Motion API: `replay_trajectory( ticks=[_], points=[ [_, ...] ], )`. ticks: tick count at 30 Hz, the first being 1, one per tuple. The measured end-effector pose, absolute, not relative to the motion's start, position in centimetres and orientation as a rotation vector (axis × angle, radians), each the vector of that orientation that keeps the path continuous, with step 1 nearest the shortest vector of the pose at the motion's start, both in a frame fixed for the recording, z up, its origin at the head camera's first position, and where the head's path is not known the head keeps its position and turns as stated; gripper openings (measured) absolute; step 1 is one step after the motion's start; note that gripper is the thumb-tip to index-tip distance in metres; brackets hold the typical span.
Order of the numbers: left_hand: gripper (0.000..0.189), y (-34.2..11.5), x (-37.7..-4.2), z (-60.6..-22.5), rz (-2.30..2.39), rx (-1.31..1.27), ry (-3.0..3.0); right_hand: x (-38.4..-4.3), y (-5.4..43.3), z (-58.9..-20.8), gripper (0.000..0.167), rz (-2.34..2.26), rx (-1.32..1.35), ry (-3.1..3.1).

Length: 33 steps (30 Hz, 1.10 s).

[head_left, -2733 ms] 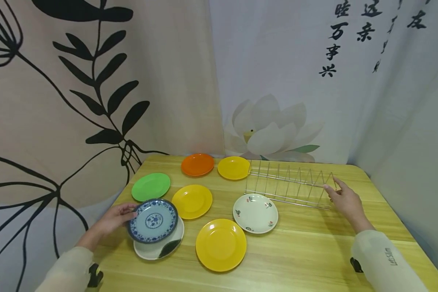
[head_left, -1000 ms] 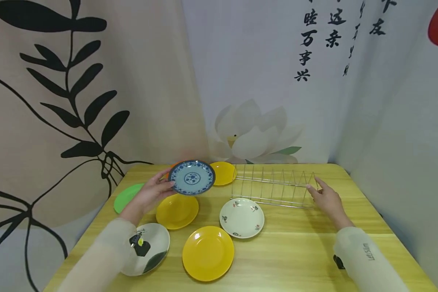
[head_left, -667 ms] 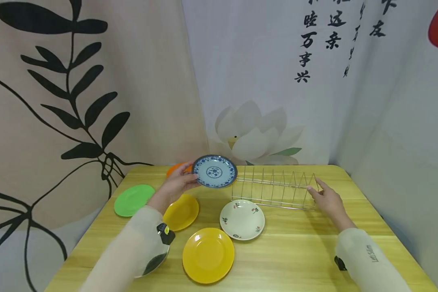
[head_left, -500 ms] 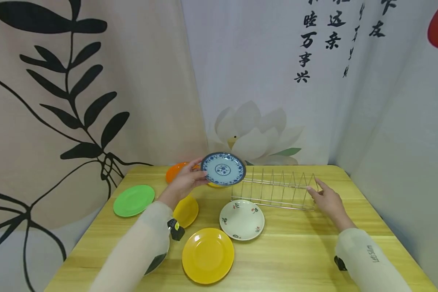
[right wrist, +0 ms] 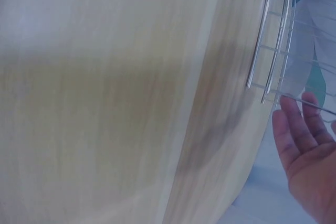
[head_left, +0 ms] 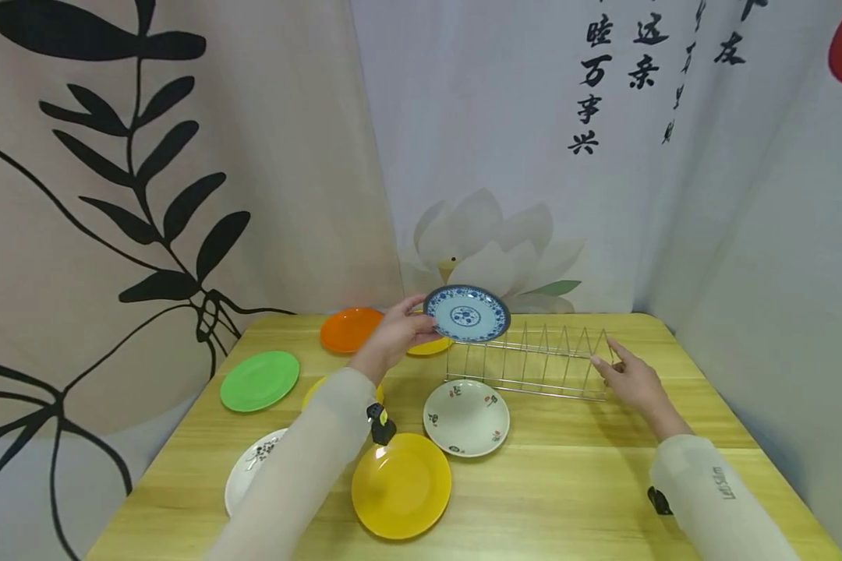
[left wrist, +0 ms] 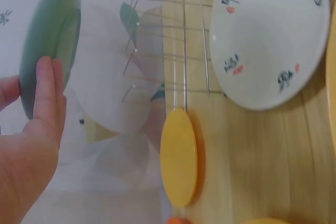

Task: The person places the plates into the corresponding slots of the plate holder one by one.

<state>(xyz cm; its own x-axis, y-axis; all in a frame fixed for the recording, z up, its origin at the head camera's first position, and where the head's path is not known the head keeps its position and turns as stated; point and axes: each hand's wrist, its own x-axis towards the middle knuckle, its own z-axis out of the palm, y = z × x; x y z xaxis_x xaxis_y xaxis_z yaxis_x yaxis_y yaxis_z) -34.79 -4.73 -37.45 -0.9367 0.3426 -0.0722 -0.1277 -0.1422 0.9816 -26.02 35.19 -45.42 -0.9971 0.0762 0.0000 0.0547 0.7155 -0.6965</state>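
Observation:
My left hand grips the left edge of a blue-and-white patterned plate, raised at the left end of the wire dish rack. In the left wrist view, the greenish underside of that plate shows, with thumb on one face and fingers on the other. My right hand holds the rack's right end between thumb and fingers. The right wrist view has those fingers behind the end wire. A white plate with small floral motifs lies in front of the rack.
On the wooden table lie an orange plate, a green plate and a large yellow plate. A small yellow plate sits by the rack's left end. My left sleeve partly covers another yellow plate and a white plate.
My left hand has lifted the blue-and-white plate off the white plate at front left and carried it right and back to the rack. My right hand stays at the rack's end.

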Motion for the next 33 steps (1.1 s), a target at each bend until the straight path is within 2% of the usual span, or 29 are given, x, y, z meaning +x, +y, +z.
replay_trajectory(
  ticks=[10, 13, 20, 33],
  points=[
    [0.064, -0.6, -35.1, -36.7, 2.103, 0.274, 1.855, -26.2, 36.1, -45.9, 0.063, 1.278, 0.009, -2.829],
    [0.064, 0.7, -35.3, -36.7, 2.099, 0.306, 1.867, -26.3, 36.0, -45.8, 0.066, 1.32, 0.009, -2.819],
    [0.068, 3.8, -35.4, -36.9, 2.09, 0.299, 1.897, -26.7, 35.6, -46.0, 0.09, 1.281, -0.121, -2.847],
    [0.068, 8.5, -35.0, -36.3, 2.051, 0.357, 1.923, -26.7, 35.7, -46.5, 0.081, 1.209, -0.217, -2.812]
  ],
)
